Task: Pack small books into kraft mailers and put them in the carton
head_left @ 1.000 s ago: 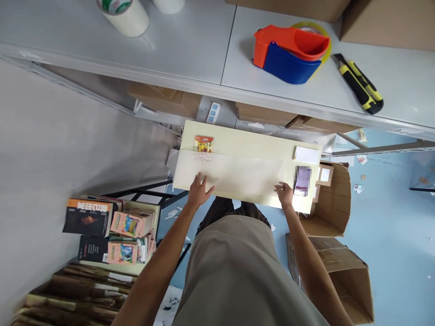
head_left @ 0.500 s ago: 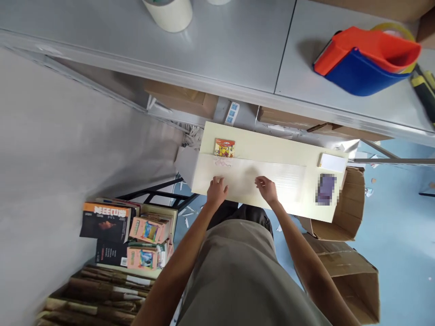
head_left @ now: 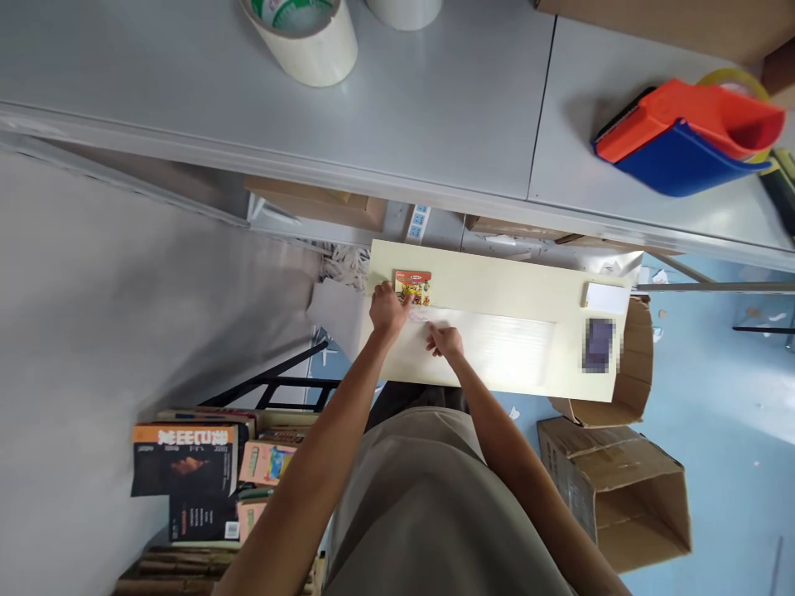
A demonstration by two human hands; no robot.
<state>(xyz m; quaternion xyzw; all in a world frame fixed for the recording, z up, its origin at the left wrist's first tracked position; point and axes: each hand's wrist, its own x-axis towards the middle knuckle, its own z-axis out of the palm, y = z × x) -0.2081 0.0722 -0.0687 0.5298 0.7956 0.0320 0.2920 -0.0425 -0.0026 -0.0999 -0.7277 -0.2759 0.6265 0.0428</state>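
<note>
A small colourful packet (head_left: 412,284) with cartoon pictures and a red top band lies flat on the narrow cream table (head_left: 484,277). Below it stretches a long, pale, shiny sheet (head_left: 497,343), with faint pink print at its left end. My left hand (head_left: 388,311) rests at the packet's lower left, thumb apart from the fingers and lying over the packet's lower edge. My right hand (head_left: 445,341) is above the sheet's left part, its index finger stretched towards the pink print and its other fingers loosely bent. Nothing shows in that hand.
A white box (head_left: 607,297) and a blurred-out dark object (head_left: 599,345) lie at the table's right end. Open cartons (head_left: 639,521) stand on the floor at right. Books (head_left: 186,459) are stacked at left. Tape rolls (head_left: 320,54) and a red-and-blue tool (head_left: 689,136) sit on the grey bench.
My left hand has moved up to the packet's lower left corner. My right hand has come left, closer to the left hand and the pink print. The view has shifted slightly.
</note>
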